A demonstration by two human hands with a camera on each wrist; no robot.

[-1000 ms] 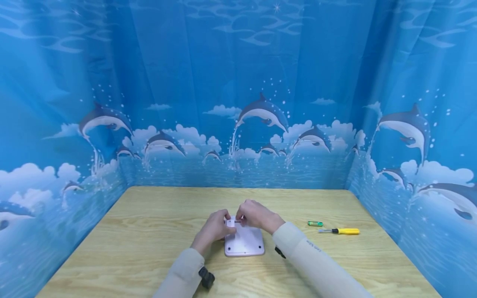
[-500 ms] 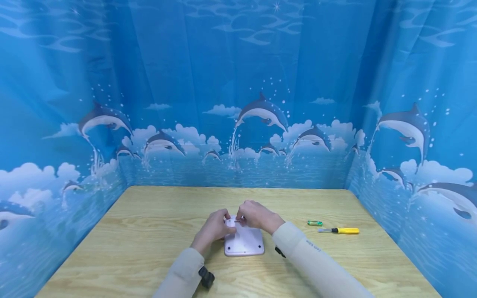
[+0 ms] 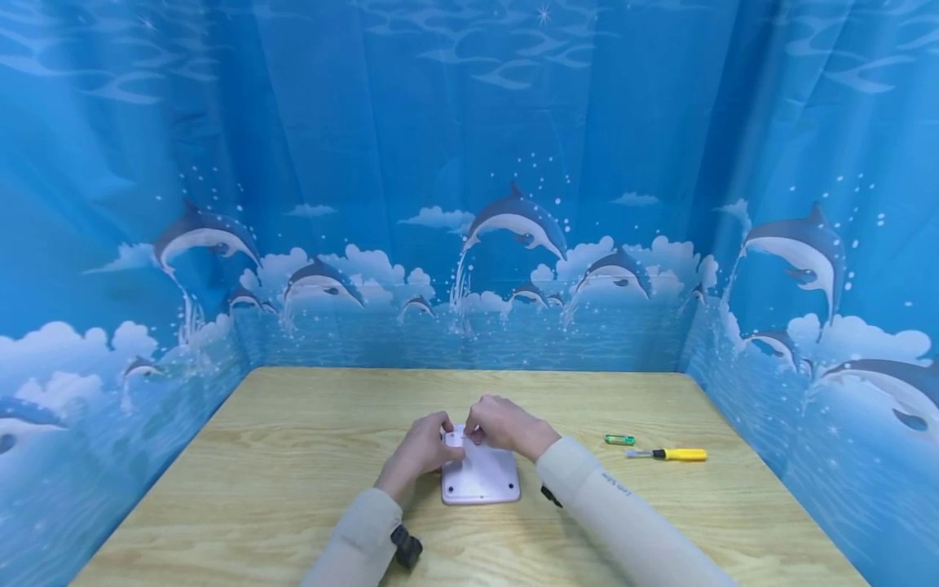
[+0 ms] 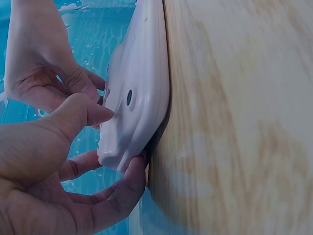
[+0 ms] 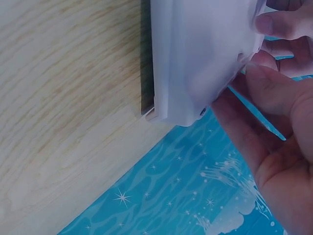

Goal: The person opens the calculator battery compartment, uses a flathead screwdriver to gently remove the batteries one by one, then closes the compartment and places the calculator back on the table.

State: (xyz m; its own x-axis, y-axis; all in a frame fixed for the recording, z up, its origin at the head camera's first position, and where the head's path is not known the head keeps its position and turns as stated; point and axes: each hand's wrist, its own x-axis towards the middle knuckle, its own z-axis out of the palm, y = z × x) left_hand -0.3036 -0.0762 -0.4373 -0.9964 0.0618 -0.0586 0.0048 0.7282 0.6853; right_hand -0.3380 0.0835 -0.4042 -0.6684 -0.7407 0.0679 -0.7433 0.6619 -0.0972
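A flat, pale pink calculator-like device lies on the table with its underside up, dark round feet at its corners. My left hand grips its far left corner. In the left wrist view, the thumb presses the underside near an oval foot, and the fingers curl under the end edge. My right hand is bent over the far end. Its thumb and index finger meet the underside by a small recess; I cannot tell what is between them.
On the wooden table, a green battery lies right of the device. Beside it is a screwdriver with a yellow and black handle. A blue dolphin-print curtain surrounds the table's back and sides. Black wrist cameras show at both cuffs.
Both hands stay in nearly the same place on the device. The dark slot by the right fingertips has become less visible; the battery and screwdriver have not moved.
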